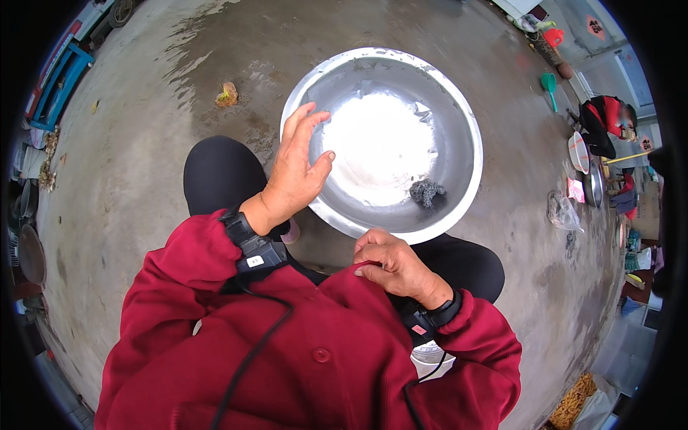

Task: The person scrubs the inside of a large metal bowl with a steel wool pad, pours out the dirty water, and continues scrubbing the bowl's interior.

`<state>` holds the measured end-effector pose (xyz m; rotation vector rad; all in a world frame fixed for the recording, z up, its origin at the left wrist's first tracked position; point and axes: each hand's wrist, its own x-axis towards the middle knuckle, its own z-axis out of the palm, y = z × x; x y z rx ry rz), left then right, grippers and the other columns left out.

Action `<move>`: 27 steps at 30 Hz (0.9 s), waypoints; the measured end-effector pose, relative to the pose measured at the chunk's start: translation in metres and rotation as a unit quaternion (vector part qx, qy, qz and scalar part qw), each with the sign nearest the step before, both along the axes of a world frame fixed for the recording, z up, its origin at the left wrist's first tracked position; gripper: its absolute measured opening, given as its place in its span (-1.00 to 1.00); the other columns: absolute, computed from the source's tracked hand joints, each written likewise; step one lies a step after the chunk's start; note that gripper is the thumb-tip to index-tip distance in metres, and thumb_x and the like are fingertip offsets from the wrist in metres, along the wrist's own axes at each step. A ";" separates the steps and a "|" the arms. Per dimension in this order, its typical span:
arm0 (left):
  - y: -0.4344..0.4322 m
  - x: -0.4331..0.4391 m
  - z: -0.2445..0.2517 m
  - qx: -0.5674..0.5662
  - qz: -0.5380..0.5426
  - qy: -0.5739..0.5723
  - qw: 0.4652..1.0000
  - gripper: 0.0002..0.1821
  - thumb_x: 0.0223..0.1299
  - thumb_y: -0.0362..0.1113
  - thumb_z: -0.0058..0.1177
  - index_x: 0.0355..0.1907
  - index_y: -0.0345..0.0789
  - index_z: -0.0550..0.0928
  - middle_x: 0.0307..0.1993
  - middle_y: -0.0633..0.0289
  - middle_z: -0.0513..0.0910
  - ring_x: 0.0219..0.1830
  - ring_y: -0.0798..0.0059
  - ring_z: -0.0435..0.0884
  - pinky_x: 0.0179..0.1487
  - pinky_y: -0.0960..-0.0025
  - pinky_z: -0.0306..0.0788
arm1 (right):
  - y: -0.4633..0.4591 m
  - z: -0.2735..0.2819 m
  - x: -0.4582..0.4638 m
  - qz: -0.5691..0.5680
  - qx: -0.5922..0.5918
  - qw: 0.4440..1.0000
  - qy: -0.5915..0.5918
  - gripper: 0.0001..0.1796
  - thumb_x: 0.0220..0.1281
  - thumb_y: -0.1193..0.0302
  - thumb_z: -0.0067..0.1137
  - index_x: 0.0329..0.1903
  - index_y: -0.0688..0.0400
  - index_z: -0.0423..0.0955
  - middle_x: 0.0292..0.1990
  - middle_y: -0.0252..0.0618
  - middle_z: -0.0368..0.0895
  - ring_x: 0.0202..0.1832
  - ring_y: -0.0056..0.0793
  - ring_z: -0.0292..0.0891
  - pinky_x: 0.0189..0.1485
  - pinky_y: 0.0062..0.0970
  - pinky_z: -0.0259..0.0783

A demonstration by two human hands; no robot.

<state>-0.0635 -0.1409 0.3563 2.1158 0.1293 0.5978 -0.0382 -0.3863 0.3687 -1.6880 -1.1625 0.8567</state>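
Note:
A large, shiny metal basin (454,156) lies before my knees on the wet concrete floor. Inside it, toward the near right, rests a grey scouring pad (427,192), probably steel wool. My left hand (301,161) is raised over the basin's left rim, fingers apart and holding nothing. Between the thumb and fingers of my right hand (395,263), the hem of my red jacket (344,285) is pinched, just in front of the near rim. Both wrists wear black straps with small devices and cables.
A dry leaf (227,94) lies left of the basin. On the right are a green dipper (549,86), a white basin (578,152), a clear plastic bag (563,210) and a bent-over person (607,123). A blue metal frame (60,86) stands far left.

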 end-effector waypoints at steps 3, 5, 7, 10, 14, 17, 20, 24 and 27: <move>-0.031 0.008 0.005 -0.031 -0.034 -0.021 0.999 -0.46 0.09 -0.51 0.03 0.20 -0.31 0.39 0.32 -0.08 0.23 0.37 0.05 0.23 0.39 0.19 0.11 | 0.003 0.015 -0.021 -0.093 0.110 0.980 -0.140 -0.72 -0.29 0.62 0.39 -0.38 0.20 0.57 -0.33 -0.28 0.47 -0.25 -0.27 0.45 -0.24 -0.39 0.42; -0.053 0.014 0.006 -0.049 -0.044 -0.035 0.997 -0.47 0.09 -0.52 0.03 0.20 -0.31 0.40 0.32 -0.07 0.24 0.37 0.05 0.24 0.39 0.19 0.11 | 0.007 0.021 -0.030 -0.153 0.157 0.962 -0.164 -0.68 -0.36 0.63 0.41 -0.38 0.19 0.57 -0.35 -0.28 0.47 -0.27 -0.27 0.45 -0.28 -0.39 0.42; -0.069 0.019 0.008 -0.046 -0.057 -0.047 0.996 -0.47 0.08 -0.53 0.02 0.19 -0.31 0.40 0.31 -0.09 0.24 0.37 -0.01 0.23 0.38 0.16 0.13 | 0.009 0.024 -0.038 -0.190 0.192 0.948 -0.171 -0.65 -0.43 0.62 0.42 -0.39 0.19 0.58 -0.35 -0.28 0.48 -0.28 -0.26 0.47 -0.28 -0.39 0.43; -0.088 0.022 0.012 -0.057 -0.049 -0.075 0.994 -0.48 0.07 -0.55 0.00 0.17 -0.32 0.43 0.29 -0.07 0.31 0.36 0.05 0.27 0.39 0.18 0.12 | 0.009 0.021 -0.044 -0.208 0.212 0.941 -0.164 -0.66 -0.41 0.61 0.43 -0.39 0.19 0.58 -0.35 -0.28 0.48 -0.27 -0.28 0.48 -0.27 -0.38 0.44; -0.096 0.027 0.018 -0.072 -0.026 -0.075 0.994 -0.49 0.08 -0.54 -0.01 0.17 -0.33 0.44 0.28 -0.05 0.33 0.35 0.09 0.29 0.39 0.20 0.12 | 0.005 0.012 -0.046 -0.224 0.198 0.949 -0.102 -0.71 -0.29 0.58 0.44 -0.38 0.20 0.56 -0.33 -0.25 0.50 -0.26 -0.27 0.48 -0.23 -0.39 0.43; -0.097 0.027 0.022 -0.070 -0.023 -0.085 0.994 -0.49 0.07 -0.54 -0.01 0.17 -0.34 0.43 0.26 -0.07 0.33 0.32 0.07 0.31 0.37 0.20 0.14 | 0.003 0.005 -0.046 -0.225 0.173 0.958 -0.026 -0.73 -0.14 0.53 0.43 -0.34 0.22 0.53 -0.29 -0.23 0.54 -0.26 -0.29 0.49 -0.20 -0.42 0.43; -0.094 0.024 0.026 -0.058 -0.026 -0.097 0.993 -0.49 0.06 -0.55 0.01 0.16 -0.36 0.42 0.24 -0.12 0.32 0.28 -0.02 0.33 0.33 0.16 0.20 | 0.002 0.000 -0.046 -0.208 0.146 0.962 0.100 -0.75 0.00 0.49 0.40 -0.29 0.24 0.49 -0.26 -0.23 0.57 -0.24 -0.37 0.50 -0.16 -0.46 0.42; -0.088 0.022 0.030 -0.042 -0.024 -0.120 0.992 -0.48 0.06 -0.55 0.02 0.16 -0.37 0.43 0.25 -0.12 0.31 0.28 -0.01 0.33 0.32 0.17 0.21 | 0.002 -0.003 -0.046 -0.159 0.094 0.953 0.241 -0.79 0.12 0.50 0.32 -0.27 0.26 0.45 -0.24 -0.23 0.58 -0.14 -0.48 0.50 -0.03 -0.50 0.40; -0.087 0.022 0.030 -0.038 -0.020 -0.124 0.991 -0.48 0.05 -0.56 0.02 0.16 -0.38 0.43 0.25 -0.13 0.32 0.28 0.00 0.34 0.32 0.18 0.21 | 0.002 -0.002 -0.046 -0.138 0.083 0.945 0.284 -0.82 0.14 0.54 0.29 -0.30 0.26 0.42 -0.23 -0.23 0.57 -0.10 -0.51 0.49 0.02 -0.51 0.39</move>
